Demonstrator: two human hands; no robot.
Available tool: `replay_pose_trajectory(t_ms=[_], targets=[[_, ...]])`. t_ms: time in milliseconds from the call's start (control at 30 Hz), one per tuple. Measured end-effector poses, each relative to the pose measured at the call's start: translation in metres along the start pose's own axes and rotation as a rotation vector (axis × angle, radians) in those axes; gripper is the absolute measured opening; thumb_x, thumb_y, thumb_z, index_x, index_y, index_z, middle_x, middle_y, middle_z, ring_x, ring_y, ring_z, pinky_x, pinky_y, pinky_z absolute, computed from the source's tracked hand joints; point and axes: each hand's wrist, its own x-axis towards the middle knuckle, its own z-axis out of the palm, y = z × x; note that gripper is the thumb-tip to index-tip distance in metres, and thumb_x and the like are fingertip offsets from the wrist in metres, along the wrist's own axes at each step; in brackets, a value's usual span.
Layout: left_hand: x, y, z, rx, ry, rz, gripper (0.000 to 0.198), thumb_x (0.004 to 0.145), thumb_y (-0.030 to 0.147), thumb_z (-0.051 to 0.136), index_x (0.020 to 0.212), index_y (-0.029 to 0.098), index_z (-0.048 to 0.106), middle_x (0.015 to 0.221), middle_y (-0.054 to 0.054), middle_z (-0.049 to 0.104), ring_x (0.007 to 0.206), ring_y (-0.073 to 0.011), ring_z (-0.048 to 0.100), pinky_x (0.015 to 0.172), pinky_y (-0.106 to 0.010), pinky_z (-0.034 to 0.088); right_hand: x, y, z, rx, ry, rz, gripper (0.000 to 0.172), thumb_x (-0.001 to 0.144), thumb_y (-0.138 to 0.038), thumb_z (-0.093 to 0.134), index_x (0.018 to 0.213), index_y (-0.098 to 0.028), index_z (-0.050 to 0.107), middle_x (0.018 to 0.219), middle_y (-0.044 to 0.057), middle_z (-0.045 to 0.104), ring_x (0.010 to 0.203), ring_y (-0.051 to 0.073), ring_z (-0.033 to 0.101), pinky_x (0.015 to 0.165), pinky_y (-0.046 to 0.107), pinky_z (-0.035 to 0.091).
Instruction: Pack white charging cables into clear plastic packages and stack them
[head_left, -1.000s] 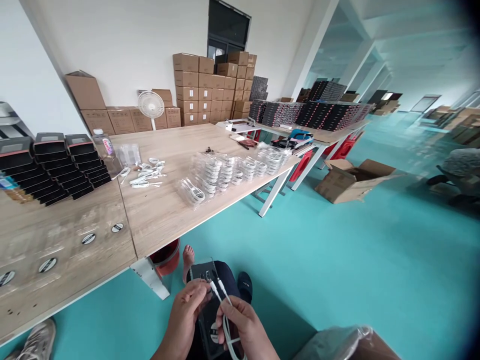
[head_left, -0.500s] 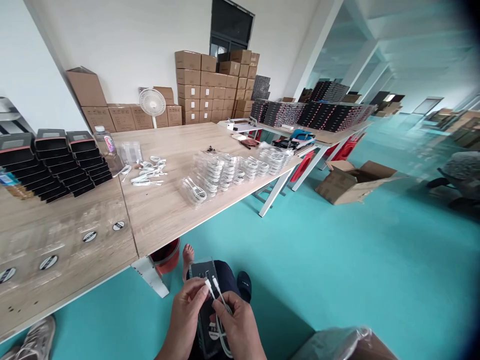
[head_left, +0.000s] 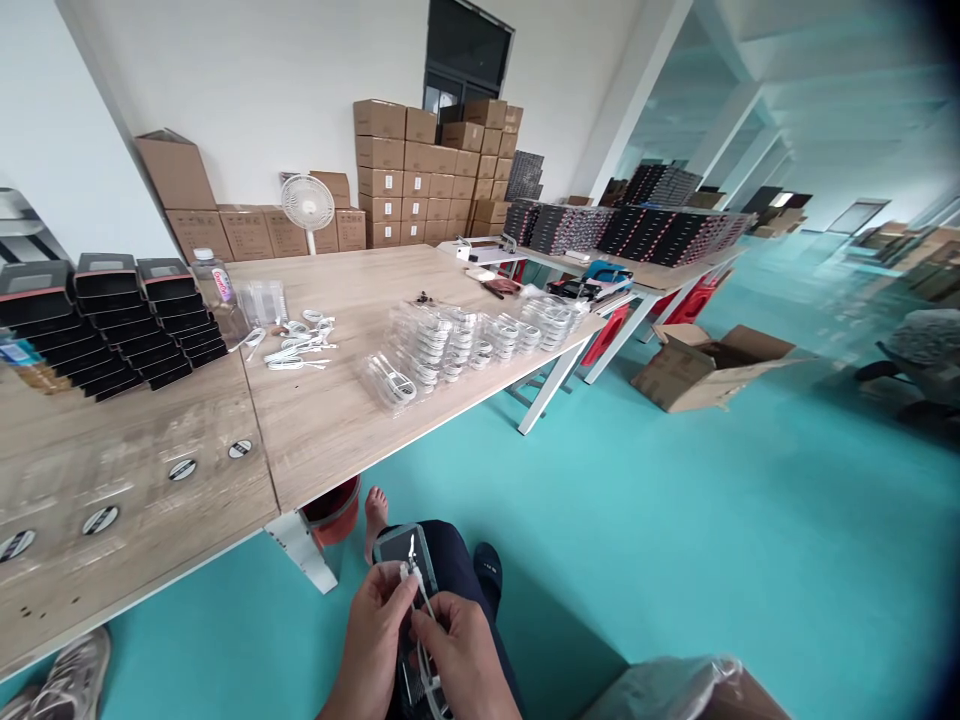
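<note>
Two hands [head_left: 375, 612] [head_left: 456, 640], fingers closed on white cable [head_left: 422, 593]

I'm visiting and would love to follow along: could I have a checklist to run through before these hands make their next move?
1. Left hand at the plug ends of the white cable: ok.
2. Right hand holding the cable lower down: ok.
3. Clear plastic tray on the lap, beneath the hands: ok.
4. Cable released by both hands: not ok, both hold it.
5. Plug ends touching the tray: cannot tell, the hands crowd that spot.
6. Loose white cables lying on the table: ok.
</note>
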Motion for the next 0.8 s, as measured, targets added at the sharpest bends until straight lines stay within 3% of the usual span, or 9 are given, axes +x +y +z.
replay_pose_trajectory(t_ms=[200,333,500,667,800], targets=[[0.001,-0.002,-0.003,-0.038,0.043,0.009,0.036,0.064,0.043,0.086,0.065,0.019,0.059,0.059,0.006,0.054,0.055,-0.0105,0.048,0.054,-0.024,0.04,0.002,0.002,0.001,-0.097,-0.021,-0.005,0.021,0.08,-0.027,0.055,0.06,-0.021,0.055,0.055,-0.001,0.063,0.053,0.015,0.057,0.054,0.027,0.038],[0.005,-0.003,-0.003,-0.063,0.043,0.04,0.034,0.065,0.041,0.087,0.064,0.018,0.061,0.059,0.006,0.058,0.056,-0.0102,0.051,0.055,-0.023,0.042,0.001,0.003,0.004,-0.503,0.078,-0.065,0.014,0.077,-0.014,0.056,0.065,-0.021,0.058,0.067,0.005,0.072,0.068,0.023,0.067,0.061,0.03,0.035],[0.011,-0.003,-0.001,-0.216,0.073,-0.094,0.032,0.057,0.036,0.09,0.066,0.018,0.064,0.056,0.004,0.064,0.051,-0.0118,0.057,0.052,-0.024,0.044,0.0,0.015,0.015,-0.896,0.157,-0.225,0.013,0.086,-0.015,0.054,0.079,-0.021,0.062,0.081,0.01,0.077,0.07,0.024,0.07,0.058,0.032,0.025],[0.012,0.001,-0.005,-0.234,0.031,-0.103,0.036,0.057,0.037,0.092,0.064,0.018,0.062,0.055,0.005,0.062,0.051,-0.0101,0.055,0.052,-0.023,0.044,0.002,0.021,0.013,-0.776,0.11,-0.232,0.011,0.089,-0.017,0.056,0.079,-0.022,0.06,0.077,0.006,0.076,0.071,0.021,0.07,0.058,0.029,0.029],[0.007,0.01,-0.004,-0.245,-0.039,-0.078,0.033,0.062,0.034,0.091,0.078,0.02,0.066,0.064,0.005,0.065,0.058,-0.01,0.059,0.058,-0.023,0.048,-0.003,0.014,0.002,-0.744,0.148,-0.33,0.023,0.098,-0.028,0.047,0.083,-0.022,0.063,0.083,0.006,0.074,0.072,0.02,0.068,0.061,0.028,0.034]])
